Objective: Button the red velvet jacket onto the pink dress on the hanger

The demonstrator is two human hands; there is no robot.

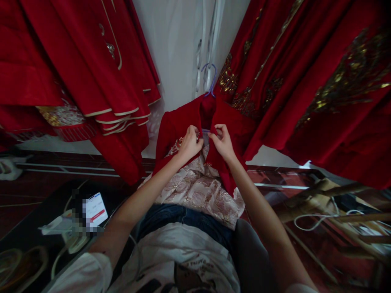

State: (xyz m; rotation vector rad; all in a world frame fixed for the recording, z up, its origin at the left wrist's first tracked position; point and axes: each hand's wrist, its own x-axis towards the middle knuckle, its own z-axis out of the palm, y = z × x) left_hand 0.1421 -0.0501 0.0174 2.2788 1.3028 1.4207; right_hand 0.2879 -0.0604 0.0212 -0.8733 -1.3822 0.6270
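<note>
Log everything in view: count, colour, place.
red jacket: one, red, centre
hanger: one, purple, in jacket neck
patterned fabric: one stretch, pale pink, over lap
hanging garments: several, red, upper left and right
backdrop: one, white, top centre
lit screen: one, white, lower left
wooden bars: several, brown, lower right
looped cable: one, white, lower right
jeans: one, dark blue, below fabric
shirt: one, white, bottom centre
left hand, right hand: two, bare, pinching jacket edges

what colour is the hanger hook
The hanger hook is purple-blue, clearest in the head view.
</note>
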